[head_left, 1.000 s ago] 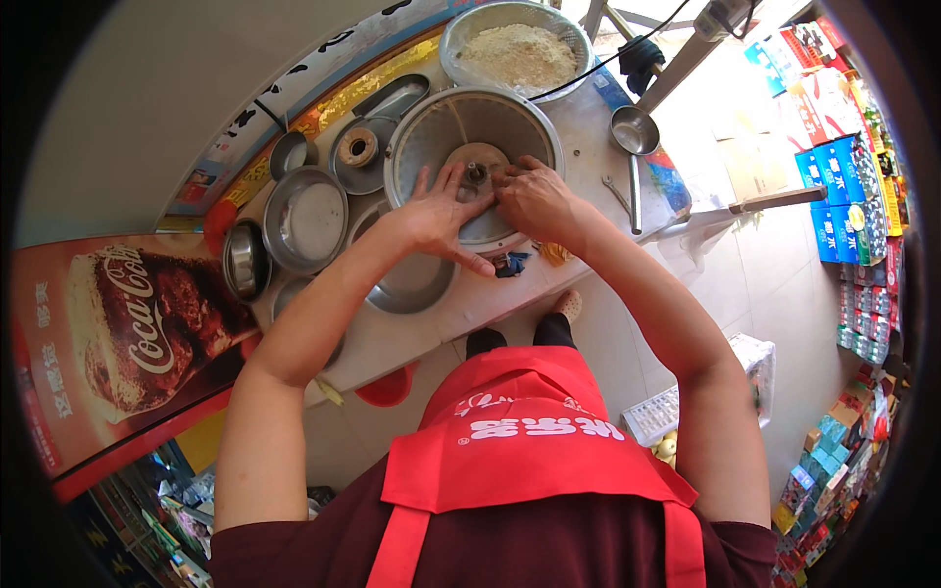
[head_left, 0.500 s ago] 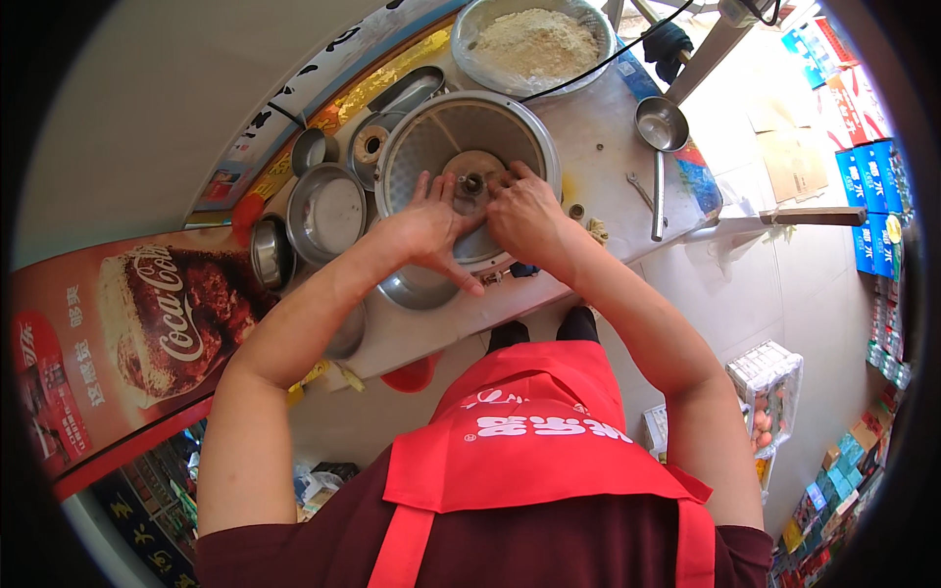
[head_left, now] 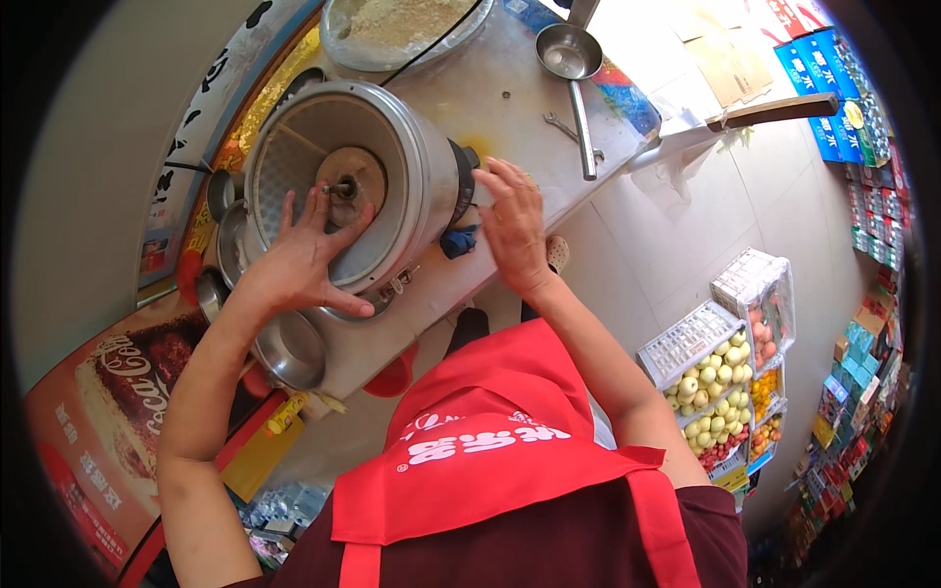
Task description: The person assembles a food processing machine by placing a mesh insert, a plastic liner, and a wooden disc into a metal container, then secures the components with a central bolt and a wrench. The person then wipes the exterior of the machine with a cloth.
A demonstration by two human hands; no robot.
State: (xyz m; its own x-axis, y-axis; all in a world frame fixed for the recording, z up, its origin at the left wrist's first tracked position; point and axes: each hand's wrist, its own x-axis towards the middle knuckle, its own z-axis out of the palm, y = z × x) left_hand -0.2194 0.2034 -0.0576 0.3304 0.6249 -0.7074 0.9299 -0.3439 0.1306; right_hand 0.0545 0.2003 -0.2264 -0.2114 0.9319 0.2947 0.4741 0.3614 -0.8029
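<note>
Shop stall, grey metal counter [head_left: 510, 69] running diagonally, tiled floor to the right with crates of fruit [head_left: 720, 382] and shelves of boxed goods along the far right edge. Big round steel drum machine [head_left: 343, 181] sits on the counter, tilted so its open mouth faces the camera; perforated inner wall visible on the left, flat disc with a small central spindle [head_left: 343, 188] in the middle. Left hand [head_left: 299, 260] is inside the mouth, fingers spread flat, fingertips against the disc just below the spindle, thumb out along the lower rim; palm pressing, not closed around anything. Right hand [head_left: 512, 220] is outside the drum, just beside its right flank near the dark knob [head_left: 463, 181], fingers loosely extended and slightly curled over the counter edge; looks open, nothing visibly held. Blue cloth scrap [head_left: 457, 239] lies under the drum between the two hands. Behind the drum: wide basin of pale crumbly powder [head_left: 402, 24]. Long-handled steel ladle [head_left: 573, 69] lies on the counter right of that, small wrench [head_left: 561, 127] just beside its handle. Several empty steel bowls [head_left: 289, 348] stacked along the left counter edge, below the left forearm. Person wears a red apron [head_left: 490, 431] over a dark shirt.
</note>
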